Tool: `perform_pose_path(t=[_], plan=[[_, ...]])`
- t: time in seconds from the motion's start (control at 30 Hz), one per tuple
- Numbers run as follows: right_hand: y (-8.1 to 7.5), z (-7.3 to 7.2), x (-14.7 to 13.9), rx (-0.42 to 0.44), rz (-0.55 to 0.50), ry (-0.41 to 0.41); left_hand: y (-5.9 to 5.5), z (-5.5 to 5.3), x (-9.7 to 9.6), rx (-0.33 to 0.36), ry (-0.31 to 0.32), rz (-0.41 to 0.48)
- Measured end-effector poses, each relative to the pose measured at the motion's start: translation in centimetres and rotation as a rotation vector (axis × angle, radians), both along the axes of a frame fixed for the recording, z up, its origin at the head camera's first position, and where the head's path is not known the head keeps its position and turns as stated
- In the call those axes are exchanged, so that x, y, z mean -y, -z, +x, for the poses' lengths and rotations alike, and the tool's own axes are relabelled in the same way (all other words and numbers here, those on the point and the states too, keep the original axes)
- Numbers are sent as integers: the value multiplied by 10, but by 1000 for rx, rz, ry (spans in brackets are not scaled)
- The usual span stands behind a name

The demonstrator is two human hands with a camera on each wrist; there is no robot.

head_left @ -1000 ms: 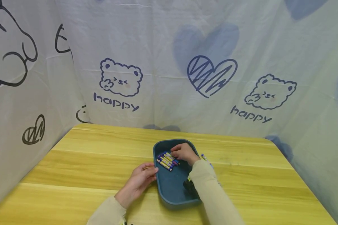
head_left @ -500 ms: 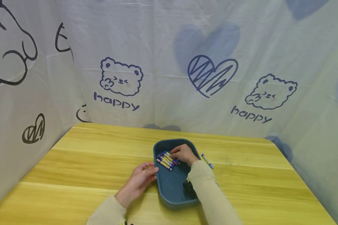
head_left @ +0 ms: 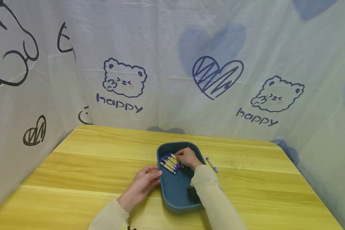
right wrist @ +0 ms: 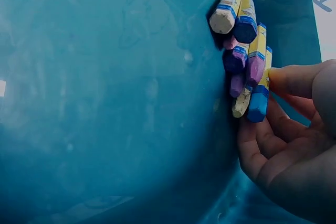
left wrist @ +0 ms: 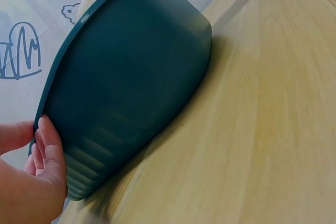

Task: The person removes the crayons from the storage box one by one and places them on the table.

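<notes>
A dark teal plastic basket (head_left: 176, 191) stands on the table, with a small pile of crayons (head_left: 168, 166) in paper wrappers at its far left inside. My left hand (head_left: 145, 181) pinches the basket's left rim, thumb on one side and fingers against the outer wall, as the left wrist view (left wrist: 39, 171) shows. Inside the basket my right hand (head_left: 188, 158) is at the pile's right end. In the right wrist view, its thumb and fingers (right wrist: 294, 80) pinch a blue crayon (right wrist: 258, 106) lying against cream, purple and dark blue crayons.
One blue-tipped crayon (head_left: 211, 164) lies on the wooden table (head_left: 261, 179) just right of the basket. A printed white cloth (head_left: 172, 48) hangs behind the table and along its sides. A dark device (head_left: 192, 191) sits under my right wrist.
My right hand has shifted slightly within the basket, and the crayon at its fingertips has moved a little. The right sleeve has drawn left, uncovering the crayon on the table. My left hand stays put.
</notes>
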State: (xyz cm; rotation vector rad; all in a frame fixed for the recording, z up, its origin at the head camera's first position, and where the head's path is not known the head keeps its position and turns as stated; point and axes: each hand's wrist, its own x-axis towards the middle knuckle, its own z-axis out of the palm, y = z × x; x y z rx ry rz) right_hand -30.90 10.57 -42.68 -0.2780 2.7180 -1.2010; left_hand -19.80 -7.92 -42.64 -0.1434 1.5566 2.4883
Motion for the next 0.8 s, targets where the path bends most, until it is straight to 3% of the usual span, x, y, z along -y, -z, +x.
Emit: perform_pose_path(t=[0.27,0.8], plan=[[-9,9,3,-19,2,55,2,-1,0,-3,-1,-3],[-23,6,-3,-5,-120,76,1,-2,-3,10,-17,-10]])
